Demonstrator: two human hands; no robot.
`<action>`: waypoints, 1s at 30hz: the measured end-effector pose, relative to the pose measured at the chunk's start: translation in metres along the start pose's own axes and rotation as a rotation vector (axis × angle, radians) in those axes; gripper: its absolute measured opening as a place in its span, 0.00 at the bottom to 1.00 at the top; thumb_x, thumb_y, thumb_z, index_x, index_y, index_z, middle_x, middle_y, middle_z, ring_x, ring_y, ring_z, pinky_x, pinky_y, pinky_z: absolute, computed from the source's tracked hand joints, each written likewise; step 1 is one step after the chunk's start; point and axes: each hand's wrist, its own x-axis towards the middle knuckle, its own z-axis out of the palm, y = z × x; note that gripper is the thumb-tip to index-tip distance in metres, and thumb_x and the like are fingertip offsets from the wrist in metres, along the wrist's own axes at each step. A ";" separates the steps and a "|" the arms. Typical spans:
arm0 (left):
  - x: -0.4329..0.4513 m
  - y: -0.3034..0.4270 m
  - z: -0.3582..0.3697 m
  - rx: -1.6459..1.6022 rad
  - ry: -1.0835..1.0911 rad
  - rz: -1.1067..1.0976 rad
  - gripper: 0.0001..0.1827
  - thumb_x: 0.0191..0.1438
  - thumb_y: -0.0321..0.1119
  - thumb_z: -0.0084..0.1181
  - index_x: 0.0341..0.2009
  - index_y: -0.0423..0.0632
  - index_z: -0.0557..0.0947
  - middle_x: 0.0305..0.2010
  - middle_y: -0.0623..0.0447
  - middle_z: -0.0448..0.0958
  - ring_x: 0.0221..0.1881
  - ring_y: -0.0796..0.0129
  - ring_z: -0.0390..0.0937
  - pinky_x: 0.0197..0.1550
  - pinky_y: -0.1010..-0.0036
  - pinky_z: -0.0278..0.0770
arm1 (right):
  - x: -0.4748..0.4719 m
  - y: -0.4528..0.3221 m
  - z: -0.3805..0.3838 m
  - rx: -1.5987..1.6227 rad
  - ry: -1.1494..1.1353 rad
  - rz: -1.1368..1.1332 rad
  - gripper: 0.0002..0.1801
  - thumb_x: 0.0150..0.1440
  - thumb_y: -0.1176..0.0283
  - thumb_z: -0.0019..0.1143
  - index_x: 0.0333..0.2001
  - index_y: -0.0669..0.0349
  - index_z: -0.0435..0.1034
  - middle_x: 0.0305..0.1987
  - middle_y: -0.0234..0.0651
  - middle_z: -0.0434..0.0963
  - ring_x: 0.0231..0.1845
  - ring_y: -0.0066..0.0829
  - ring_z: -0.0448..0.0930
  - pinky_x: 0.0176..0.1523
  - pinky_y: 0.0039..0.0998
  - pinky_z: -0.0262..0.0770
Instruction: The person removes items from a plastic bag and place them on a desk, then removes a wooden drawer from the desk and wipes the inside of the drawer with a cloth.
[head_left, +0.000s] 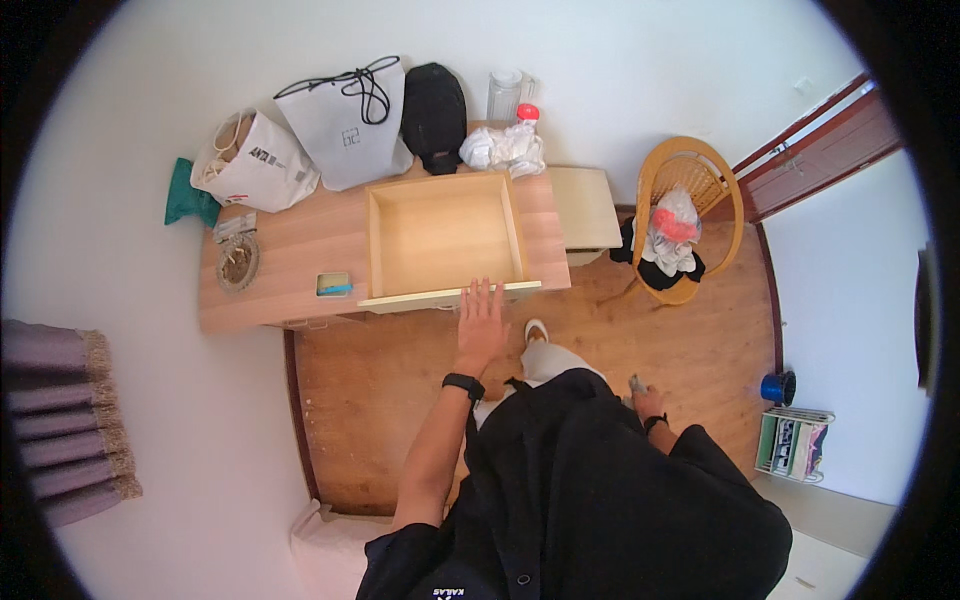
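An empty wooden drawer (450, 232) sits on top of the wood-grain desk (300, 259), its cream front panel (412, 300) along the desk's near edge. My left hand (482, 322) reaches forward, its straight fingers laid over the top of that panel. Down by my right side, away from the desk, my right hand (651, 405) holds a small grey thing (637, 385), possibly a cloth. Left of the drawer lies a small open tin (330, 280) with a blue item (335, 289) across it.
Bags (349, 127), a black backpack (435, 116), a glass jug (504, 97) and a white plastic bag (502, 148) line the desk's back. A glass ashtray (238, 262) stands left. At right are a rattan chair (730, 247) with items, a blue bin (772, 388) and a rack (795, 412).
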 end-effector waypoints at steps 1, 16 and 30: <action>0.000 -0.001 0.001 -0.065 0.053 -0.015 0.42 0.52 0.44 0.57 0.68 0.45 0.57 0.71 0.39 0.50 0.72 0.45 0.44 0.72 0.51 0.38 | 0.008 -0.010 -0.015 0.120 -0.025 0.010 0.31 0.51 0.61 0.55 0.56 0.66 0.65 0.47 0.51 0.77 0.46 0.44 0.78 0.47 0.39 0.72; 0.070 -0.001 0.046 -0.201 0.187 -0.941 0.11 0.58 0.38 0.47 0.28 0.47 0.77 0.32 0.49 0.73 0.32 0.61 0.71 0.52 0.58 0.59 | 0.333 -0.236 -0.061 0.179 -0.047 -0.385 0.30 0.47 0.71 0.61 0.56 0.57 0.63 0.57 0.50 0.65 0.55 0.54 0.69 0.57 0.47 0.68; 0.084 0.008 0.034 -0.144 0.210 -1.042 0.23 0.62 0.45 0.35 0.23 0.46 0.75 0.21 0.56 0.64 0.35 0.63 0.60 0.44 0.66 0.59 | 0.540 -0.416 0.062 0.190 0.617 -0.685 0.34 0.45 0.79 0.56 0.59 0.57 0.63 0.57 0.51 0.62 0.57 0.52 0.62 0.56 0.51 0.59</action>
